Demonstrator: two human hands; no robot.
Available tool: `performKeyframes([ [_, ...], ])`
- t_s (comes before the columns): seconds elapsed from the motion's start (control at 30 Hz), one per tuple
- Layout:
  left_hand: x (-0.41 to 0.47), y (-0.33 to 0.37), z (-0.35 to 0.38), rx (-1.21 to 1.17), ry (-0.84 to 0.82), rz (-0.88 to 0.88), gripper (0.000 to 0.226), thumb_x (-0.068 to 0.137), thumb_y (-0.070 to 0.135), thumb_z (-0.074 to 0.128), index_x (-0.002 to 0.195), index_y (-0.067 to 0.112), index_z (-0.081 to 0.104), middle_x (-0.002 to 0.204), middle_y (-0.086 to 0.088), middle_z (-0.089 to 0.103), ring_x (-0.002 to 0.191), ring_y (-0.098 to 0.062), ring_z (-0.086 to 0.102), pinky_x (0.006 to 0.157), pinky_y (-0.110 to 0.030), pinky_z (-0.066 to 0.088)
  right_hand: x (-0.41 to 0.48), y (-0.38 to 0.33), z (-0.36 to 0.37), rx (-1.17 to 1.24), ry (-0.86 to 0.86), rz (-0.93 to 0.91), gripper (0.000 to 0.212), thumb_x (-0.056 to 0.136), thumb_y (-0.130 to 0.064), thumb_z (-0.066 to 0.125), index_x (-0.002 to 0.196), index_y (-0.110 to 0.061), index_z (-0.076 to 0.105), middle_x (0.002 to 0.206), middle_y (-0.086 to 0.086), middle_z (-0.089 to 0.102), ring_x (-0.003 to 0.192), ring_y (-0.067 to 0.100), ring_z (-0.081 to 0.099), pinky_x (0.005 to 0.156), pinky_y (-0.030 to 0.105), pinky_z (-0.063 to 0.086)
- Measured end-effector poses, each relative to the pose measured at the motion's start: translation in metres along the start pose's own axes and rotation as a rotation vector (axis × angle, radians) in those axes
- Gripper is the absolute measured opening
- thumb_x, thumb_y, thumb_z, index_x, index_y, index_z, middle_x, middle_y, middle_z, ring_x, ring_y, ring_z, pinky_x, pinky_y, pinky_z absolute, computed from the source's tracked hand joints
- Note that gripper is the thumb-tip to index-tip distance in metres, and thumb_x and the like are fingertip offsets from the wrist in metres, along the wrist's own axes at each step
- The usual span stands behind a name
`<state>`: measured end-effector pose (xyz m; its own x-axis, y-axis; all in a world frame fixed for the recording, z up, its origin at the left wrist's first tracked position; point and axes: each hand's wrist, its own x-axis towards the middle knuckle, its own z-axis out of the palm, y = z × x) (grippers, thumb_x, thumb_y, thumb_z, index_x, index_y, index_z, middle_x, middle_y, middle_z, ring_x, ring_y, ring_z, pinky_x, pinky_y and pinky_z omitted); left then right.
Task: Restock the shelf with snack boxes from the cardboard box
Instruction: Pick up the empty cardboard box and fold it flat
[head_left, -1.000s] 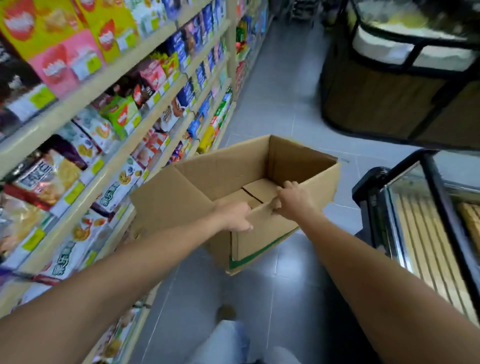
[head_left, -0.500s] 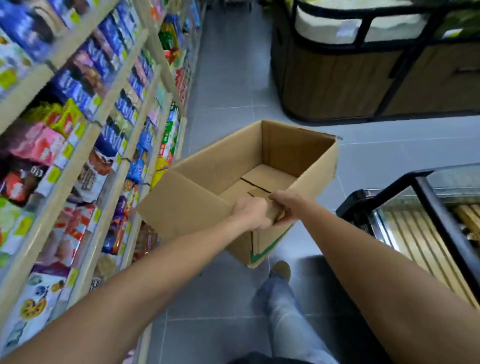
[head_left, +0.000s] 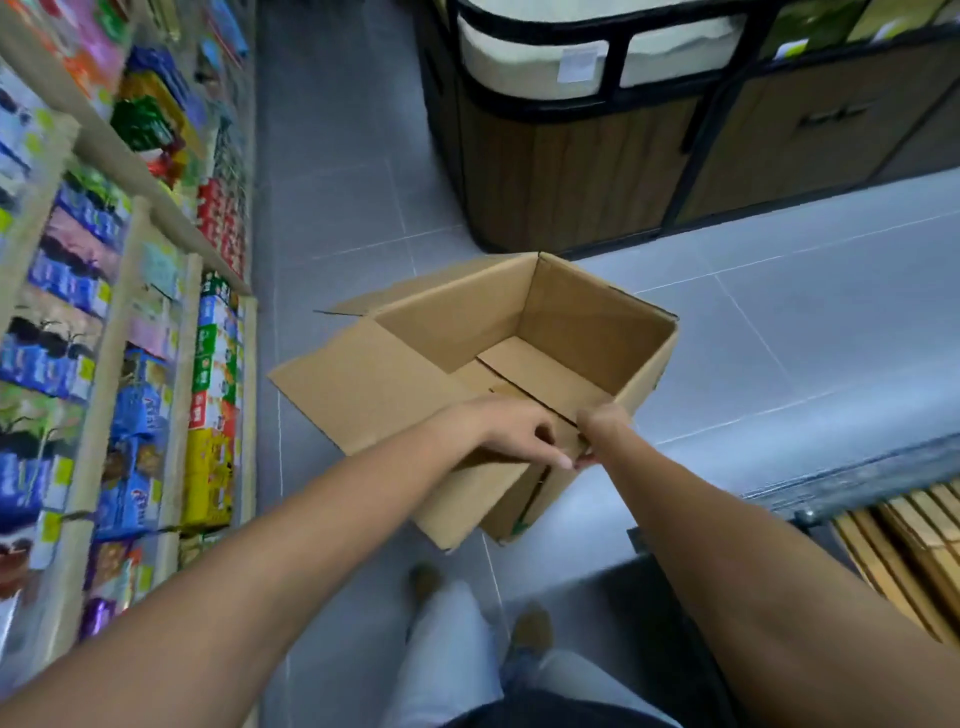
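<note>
Several tiers of a pale wooden shelf (head_left: 171, 228) run down the left side, packed with colourful snack boxes (head_left: 208, 478) in blue, green, red and yellow, too blurred to read. Just right of it, over the grey tiled floor (head_left: 779, 338), is the open brown cardboard box (head_left: 587, 317), its left flap folded out flat towards the shelf and its bare bottom flaps showing inside; whether it touches the floor cannot be told. The left hand (head_left: 511, 434) grips the box's near wall at the rim, fingers (head_left: 550, 457) curled over the cardboard. The right hand (head_left: 605, 423) is just beside it, fingers closed on the same rim near the corner. Below the box are light jeans (head_left: 452, 649) and brown shoes (head_left: 530, 629). Farther right, a dark wooden display stand with a black frame (head_left: 571, 176) stands at the back and wooden slats (head_left: 904, 540) lie at the near edge.
</note>
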<state>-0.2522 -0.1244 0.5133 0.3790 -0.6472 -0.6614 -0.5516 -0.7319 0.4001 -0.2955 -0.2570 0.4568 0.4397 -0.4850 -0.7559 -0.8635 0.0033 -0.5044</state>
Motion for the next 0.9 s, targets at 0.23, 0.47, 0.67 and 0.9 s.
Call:
performKeyframes([
  [0.23, 0.093, -0.044, -0.112, 0.392, -0.282, 0.092, 0.059, 0.077, 0.042, 0.072, 0.127, 0.018, 0.050, 0.129, -0.002, 0.054, 0.109, -0.020, 0.052, 0.079, -0.026, 0.034, 0.071, -0.070, -0.032, 0.063, 0.143, 0.002, 0.014, 0.083, -0.007, 0.044, 0.073, 0.000, 0.050, 0.070, 0.017, 0.056, 0.068, 0.045, 0.065, 0.069, 0.054, 0.057],
  [0.47, 0.186, -0.044, -0.171, 0.822, 0.033, 0.456, 0.038, 0.086, 0.043, 0.059, 0.117, 0.020, 0.058, 0.115, -0.006, 0.065, 0.110, -0.026, 0.059, 0.078, -0.032, 0.044, 0.126, -0.123, -0.066, 0.230, 0.294, 0.021, 0.024, 0.077, -0.011, 0.044, 0.092, 0.000, 0.059, 0.077, 0.015, 0.062, 0.073, 0.040, 0.067, 0.072, 0.050, 0.058],
  [0.67, 0.251, 0.027, -0.181, 0.965, 0.095, 0.668, 0.032, 0.088, 0.034, 0.054, 0.114, 0.017, 0.059, 0.113, -0.010, 0.066, 0.107, -0.031, 0.061, 0.075, -0.034, 0.047, 0.150, -0.110, -0.096, 0.420, 0.394, 0.237, 0.022, 0.081, -0.005, 0.043, 0.095, 0.003, 0.057, 0.097, 0.021, 0.063, 0.086, 0.039, 0.064, 0.071, 0.044, 0.057],
  [0.9, 0.319, 0.112, -0.151, 0.962, 0.078, 0.751, 0.031, 0.089, 0.034, 0.053, 0.115, 0.017, 0.057, 0.114, -0.010, 0.065, 0.108, -0.032, 0.060, 0.078, -0.034, 0.047, 0.185, -0.058, -0.163, 0.777, 0.632, 0.427, 0.022, 0.078, -0.008, 0.048, 0.096, -0.001, 0.059, 0.095, 0.014, 0.060, 0.091, 0.034, 0.061, 0.079, 0.039, 0.055],
])
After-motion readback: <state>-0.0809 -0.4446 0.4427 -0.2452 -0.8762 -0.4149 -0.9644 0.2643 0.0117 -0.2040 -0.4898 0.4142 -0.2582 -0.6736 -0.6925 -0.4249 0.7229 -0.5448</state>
